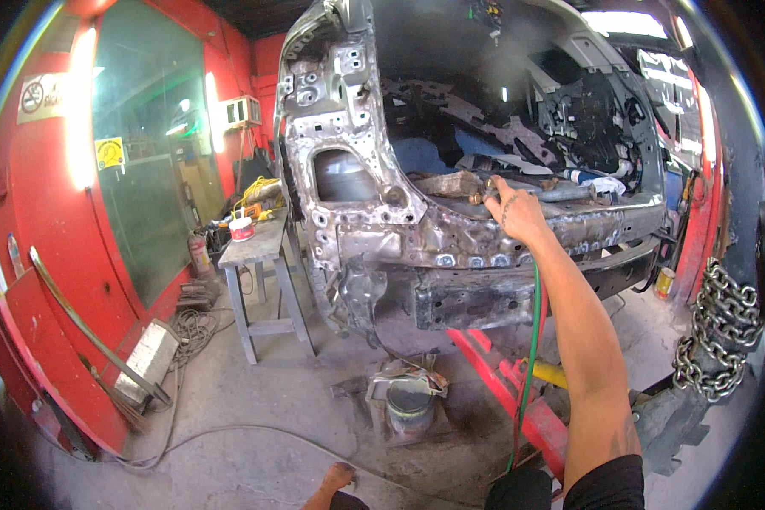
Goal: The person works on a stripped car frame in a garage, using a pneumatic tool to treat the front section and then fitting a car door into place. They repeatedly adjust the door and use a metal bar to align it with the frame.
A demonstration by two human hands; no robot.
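Observation:
My right hand (517, 212) reaches up to the rear opening of a stripped car body (501, 242). Its fingers are closed around a small brass-coloured fitting (489, 189) just above the bare metal sill. A green hose (533, 327) hangs below my wrist, with a red hose alongside; where they join is hidden. Beside the fingers, a brown wrapped bundle (450, 184) lies on the car floor, and a grey tube (567, 195) is to their right. Low at the bottom edge, my left hand (340, 474) is beside dark cloth; its fingers are too small to make out.
A grey stand (259, 246) at left carries a white-and-red tub and tools. Below the bumper bar (484, 297) sits a dark bucket (410, 408). A red metal beam (514, 395) angles across the floor. Heavy chains (718, 331) hang at right. A cable (255, 432) trails over the floor.

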